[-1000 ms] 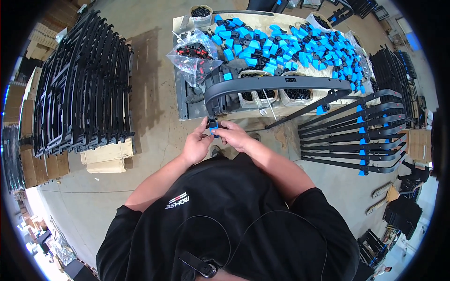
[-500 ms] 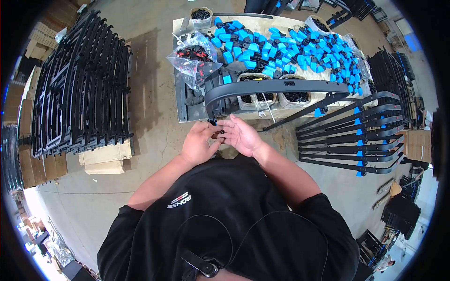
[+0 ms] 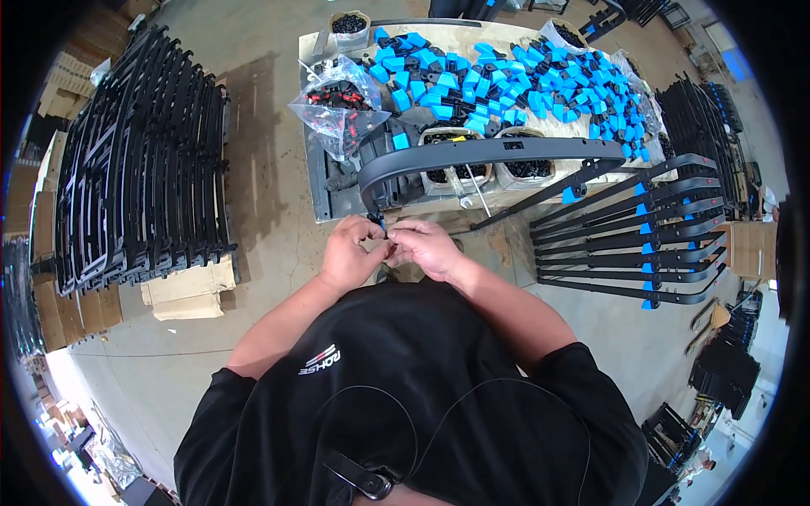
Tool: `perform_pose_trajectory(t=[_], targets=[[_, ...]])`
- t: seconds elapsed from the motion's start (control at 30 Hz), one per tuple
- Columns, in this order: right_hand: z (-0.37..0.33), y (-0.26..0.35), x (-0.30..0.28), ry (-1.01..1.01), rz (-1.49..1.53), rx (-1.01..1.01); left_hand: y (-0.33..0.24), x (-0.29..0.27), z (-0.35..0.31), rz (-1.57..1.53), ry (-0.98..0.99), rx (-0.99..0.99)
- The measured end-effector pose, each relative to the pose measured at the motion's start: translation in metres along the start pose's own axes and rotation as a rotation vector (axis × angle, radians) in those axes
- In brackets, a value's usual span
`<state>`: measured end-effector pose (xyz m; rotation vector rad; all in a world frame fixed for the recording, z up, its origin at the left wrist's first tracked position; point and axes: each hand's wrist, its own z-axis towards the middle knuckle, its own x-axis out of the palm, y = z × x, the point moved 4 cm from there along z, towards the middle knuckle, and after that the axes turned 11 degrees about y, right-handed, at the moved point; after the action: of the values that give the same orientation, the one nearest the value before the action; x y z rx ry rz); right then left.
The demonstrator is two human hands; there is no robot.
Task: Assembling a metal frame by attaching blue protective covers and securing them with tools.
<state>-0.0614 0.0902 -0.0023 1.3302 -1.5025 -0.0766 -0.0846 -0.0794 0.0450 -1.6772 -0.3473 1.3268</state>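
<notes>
My left hand (image 3: 348, 255) and my right hand (image 3: 429, 251) meet in front of my chest, thumbs and fingers pinched together at the fingertips. Whatever small piece lies between them is hidden by the fingers. Just beyond my hands is the lower left end of a curved black bar frame (image 3: 506, 152), which rests along the near edge of the workbench (image 3: 323, 190). My left fingers are close to that end; whether they touch it I cannot tell.
Many blue-and-black parts (image 3: 531, 84) cover the bench. A clear bag (image 3: 342, 105) of black and red pieces lies left of them. White bins (image 3: 523, 169) of small black parts and a wrench (image 3: 467, 202) are near the front. Frames stand stacked left (image 3: 139, 169) and right (image 3: 624, 228).
My right hand has turned from an open palm with a small dark piece at its fingers to a pinch against my left fingertips. The view has shifted slightly.
</notes>
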Motion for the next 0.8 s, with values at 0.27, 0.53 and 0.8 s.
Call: perform_pose_trajectory(t=[0.27,0.53,0.8], targets=[[0.013,-0.004,-0.007,-0.021,-0.124,-0.04,0.007,0.002,-0.005,-0.092,0.017,-0.096],[0.038,0.005,-0.015,-0.174,-0.262,-0.103,0.023,-0.001,0.008,0.138,0.136,-0.361],[0.036,0.016,-0.012,-0.179,-0.444,-0.065,0.014,-0.004,0.021,0.45,0.41,-0.353]])
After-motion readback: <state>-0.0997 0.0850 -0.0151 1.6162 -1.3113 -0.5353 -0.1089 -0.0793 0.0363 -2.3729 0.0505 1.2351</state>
